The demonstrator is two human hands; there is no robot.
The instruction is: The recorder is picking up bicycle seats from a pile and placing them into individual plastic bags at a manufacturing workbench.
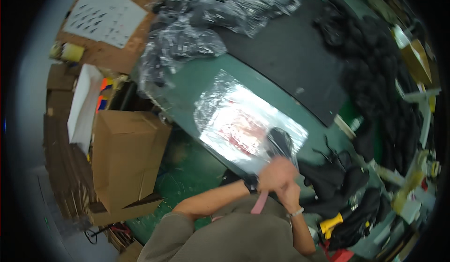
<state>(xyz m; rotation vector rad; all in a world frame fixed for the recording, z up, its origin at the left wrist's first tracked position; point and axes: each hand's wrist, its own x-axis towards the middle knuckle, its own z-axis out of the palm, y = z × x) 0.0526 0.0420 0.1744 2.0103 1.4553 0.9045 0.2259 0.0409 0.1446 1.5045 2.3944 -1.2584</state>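
Observation:
In front of my body my two hands meet, slightly blurred. My left hand (pixel 275 174), with a black band at the wrist, is closed at the near end of a clear plastic bag holding a dark, rounded item (pixel 280 141). Pressed against it from below is my right hand (pixel 288 192), a pale bracelet on its wrist; its fingers are closed and partly hidden, so what they grip is unclear. A pink strip (pixel 259 203) hangs below the hands. Beyond them a shiny clear plastic bag (pixel 215 138) with reddish marks lies flat on the green table (pixel 185 81).
Black items in clear plastic (pixel 187 44) are heaped at the far side, beside a dark flat board (pixel 286 51). Black padded goods (pixel 375 70) pile up on the right. A yellow-handled tool (pixel 331 225) lies near right. An open cardboard box (pixel 124 154) stands left.

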